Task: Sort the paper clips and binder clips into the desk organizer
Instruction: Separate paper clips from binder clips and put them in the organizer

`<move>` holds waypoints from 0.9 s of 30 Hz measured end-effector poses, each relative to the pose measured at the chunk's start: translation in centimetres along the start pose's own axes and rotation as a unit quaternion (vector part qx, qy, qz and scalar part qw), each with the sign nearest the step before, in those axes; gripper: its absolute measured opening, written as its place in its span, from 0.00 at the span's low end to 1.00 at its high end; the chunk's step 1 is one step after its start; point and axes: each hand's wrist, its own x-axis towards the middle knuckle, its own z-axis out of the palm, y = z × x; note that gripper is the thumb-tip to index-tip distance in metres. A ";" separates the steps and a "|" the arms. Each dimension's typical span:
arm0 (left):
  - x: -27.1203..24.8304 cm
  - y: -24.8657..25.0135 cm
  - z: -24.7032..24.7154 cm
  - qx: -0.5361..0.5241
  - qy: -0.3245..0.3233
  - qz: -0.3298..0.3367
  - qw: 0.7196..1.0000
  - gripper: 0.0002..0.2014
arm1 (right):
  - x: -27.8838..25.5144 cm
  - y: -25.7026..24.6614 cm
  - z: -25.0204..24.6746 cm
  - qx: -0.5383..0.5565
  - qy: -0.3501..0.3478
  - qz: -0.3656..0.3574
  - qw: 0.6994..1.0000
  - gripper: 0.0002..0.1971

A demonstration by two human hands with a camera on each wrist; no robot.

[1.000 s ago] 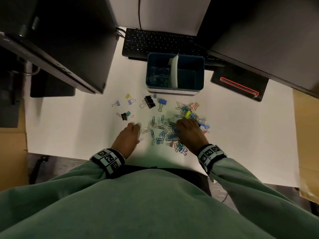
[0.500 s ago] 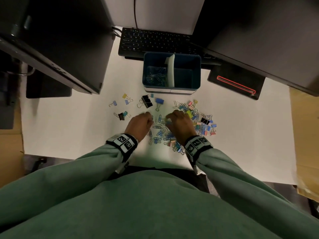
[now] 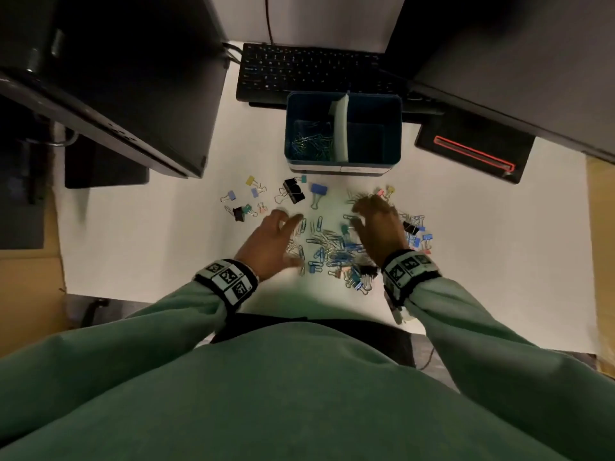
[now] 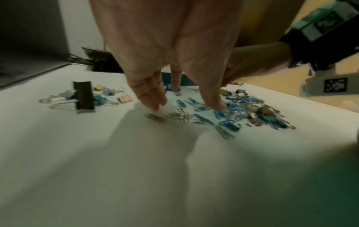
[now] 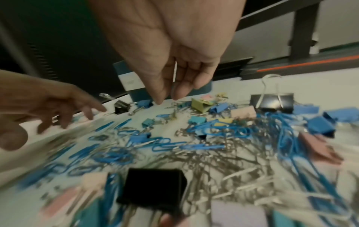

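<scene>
White bench (image 3: 159, 261) fills the middle of the head view, with a black keyboard (image 3: 312, 73) at the top centre and dark monitors in the upper corners; just below the keyboard stands the blue two-compartment plastic desk organizer (image 3: 344, 166), its left compartment holding a heap of wire paper clips (image 3: 312, 144), its right one dark inside; lower centre lies the loose pile of blue and silver paper clips (image 3: 327, 249) mixed with small coloured binder clips (image 3: 419, 239); a large black binder clip (image 3: 294, 191) lies above and to the left with a few small ones; the left hand (image 3: 271, 244) hovers at the pile's left edge, grip wide, fingers (image 4: 153, 98) spread and pointing down at the clips, holding nothing; the right hand (image 3: 377, 227) is over the pile's upper right, fingers (image 5: 161, 92) loosely drawn together above the clips, grip narrow and empty in the wrist view.
</scene>
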 end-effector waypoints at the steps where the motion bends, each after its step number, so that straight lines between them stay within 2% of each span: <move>1: 0.1 0.3 0.5 0.022 -0.028 0.003 0.999 0.55 | -0.6 -0.7 0.1 -0.003 -0.034 -0.038 0.999 0.13; 3: 0.4 0.7 1.5 0.063 -0.050 -0.006 0.997 0.62 | -1.4 -2.4 0.9 -0.042 -0.124 -0.104 0.986 0.29; 5: 0.8 1.3 1.9 0.056 -0.041 -0.017 0.997 0.58 | -1.6 -3.6 2.0 -0.084 -0.174 -0.126 0.973 0.40; 6: 1.0 1.6 2.0 0.033 -0.030 -0.023 0.999 0.53 | -1.6 -3.9 2.5 -0.089 -0.183 -0.129 0.971 0.39; 11: 1.8 1.5 1.4 -0.040 -0.003 -0.023 0.999 0.22 | -1.0 -4.0 3.8 -0.051 -0.152 -0.111 0.981 0.13; 13: 1.9 1.4 1.2 -0.055 0.001 -0.023 0.998 0.13 | -0.6 -3.7 3.5 -0.024 -0.150 -0.092 0.984 0.05; 14: 1.9 1.3 1.1 -0.060 0.002 -0.025 0.998 0.10 | -0.4 -3.5 3.3 -0.001 -0.152 -0.077 0.985 0.04; 17: 1.9 1.3 1.0 -0.082 0.000 -0.033 0.996 0.09 | -0.2 -2.8 2.2 0.092 -0.150 -0.010 0.984 0.07; 21: 1.6 1.7 0.3 -0.112 -0.010 -0.048 0.992 0.08 | -0.2 -1.8 0.7 0.195 -0.128 0.061 0.970 0.05; 24: 0.9 2.6 -2.0 -0.168 0.013 -0.068 0.983 0.07 | 0.4 -2.4 -2.4 0.296 -0.077 0.072 0.949 0.03; 27: 0.8 4.2 -6.1 -0.264 0.060 -0.093 0.958 0.07 | 2.8 -4.3 -6.1 0.389 0.011 0.053 0.920 0.03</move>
